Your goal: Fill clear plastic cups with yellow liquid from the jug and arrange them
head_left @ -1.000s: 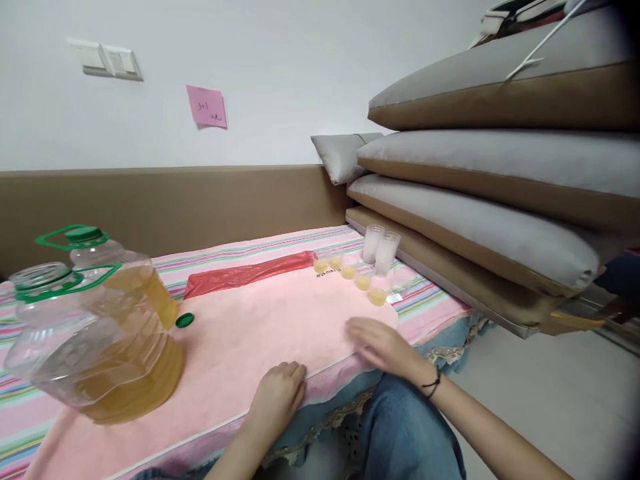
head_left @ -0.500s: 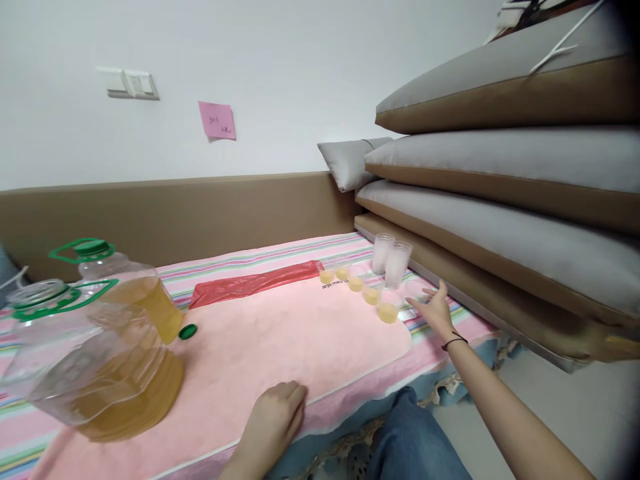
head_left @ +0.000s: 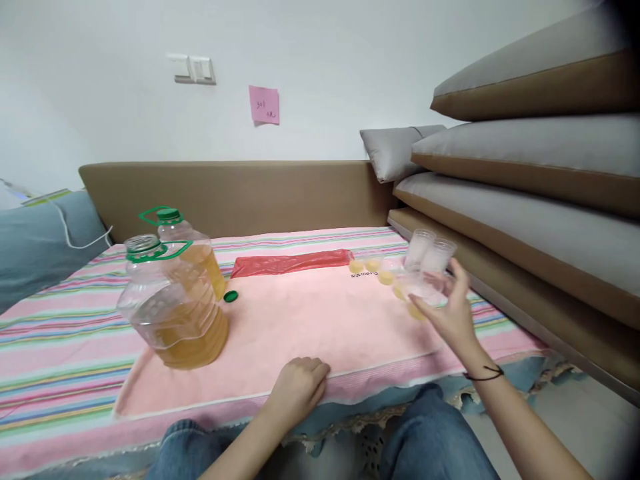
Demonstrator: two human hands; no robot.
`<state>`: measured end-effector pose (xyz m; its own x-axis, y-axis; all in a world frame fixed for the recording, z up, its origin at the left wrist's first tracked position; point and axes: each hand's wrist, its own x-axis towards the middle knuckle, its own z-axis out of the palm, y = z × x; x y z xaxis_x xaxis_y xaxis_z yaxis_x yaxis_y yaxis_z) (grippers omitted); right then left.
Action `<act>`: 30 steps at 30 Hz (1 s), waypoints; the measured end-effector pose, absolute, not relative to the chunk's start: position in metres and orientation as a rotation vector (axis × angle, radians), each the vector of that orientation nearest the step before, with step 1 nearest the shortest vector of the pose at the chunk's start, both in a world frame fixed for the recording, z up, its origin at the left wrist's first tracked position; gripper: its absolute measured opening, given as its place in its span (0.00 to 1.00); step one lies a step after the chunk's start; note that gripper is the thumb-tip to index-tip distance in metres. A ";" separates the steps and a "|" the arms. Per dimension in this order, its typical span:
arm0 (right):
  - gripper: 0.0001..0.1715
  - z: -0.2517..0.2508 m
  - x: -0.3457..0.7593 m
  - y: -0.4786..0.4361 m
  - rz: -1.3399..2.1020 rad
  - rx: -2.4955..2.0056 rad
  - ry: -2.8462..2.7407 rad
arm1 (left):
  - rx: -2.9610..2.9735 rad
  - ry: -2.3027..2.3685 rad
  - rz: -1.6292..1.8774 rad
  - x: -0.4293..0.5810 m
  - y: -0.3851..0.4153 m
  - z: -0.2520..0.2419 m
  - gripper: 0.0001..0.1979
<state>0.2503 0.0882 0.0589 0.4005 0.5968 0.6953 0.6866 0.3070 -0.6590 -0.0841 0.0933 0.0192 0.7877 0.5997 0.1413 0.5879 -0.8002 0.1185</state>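
My right hand (head_left: 453, 310) is raised at the right of the pink towel (head_left: 300, 313), its thumb and fingers around a clear plastic cup (head_left: 424, 285) that is blurred and hard to see. Behind that cup is a curved row of small clear cups with yellow liquid, such as the near cup (head_left: 417, 312) and the far cup (head_left: 371, 265). Two stacks of clear cups, the left stack (head_left: 417, 248) and the right stack (head_left: 439, 256), stand just beyond my fingers. My left hand (head_left: 300, 387) rests on the towel's front edge, fingers curled, with nothing visible in them.
An uncapped jug (head_left: 185, 333) of amber liquid stands at the left, with a capped jug (head_left: 210, 267) behind it. A green cap (head_left: 231, 296) and a red plastic bag (head_left: 290, 264) lie nearby. Stacked grey-brown cushions (head_left: 525, 200) rise along the right side.
My right hand has taken hold of a clear cup and lifted it beside the row. The view has swung left, and my left hand stays on the towel edge.
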 end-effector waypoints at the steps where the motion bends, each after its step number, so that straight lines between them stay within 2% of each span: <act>1: 0.59 0.055 0.228 0.091 0.042 -1.318 -1.331 | 2.900 0.997 0.284 -0.086 0.093 0.019 0.09; 4: 0.60 0.033 0.170 0.100 0.425 -1.216 -1.395 | 2.882 1.105 0.346 -0.095 0.095 0.021 0.11; 8: 0.61 0.004 0.126 0.108 0.620 -1.227 -1.472 | 2.849 1.246 0.427 -0.114 0.097 0.024 0.09; 15: 0.59 -0.010 0.109 0.114 0.624 -1.273 -1.545 | 2.768 1.420 0.613 -0.143 0.101 0.027 0.10; 30: 0.61 -0.003 0.118 0.102 0.605 -1.357 -1.633 | 2.590 1.527 1.043 -0.166 0.108 0.035 0.10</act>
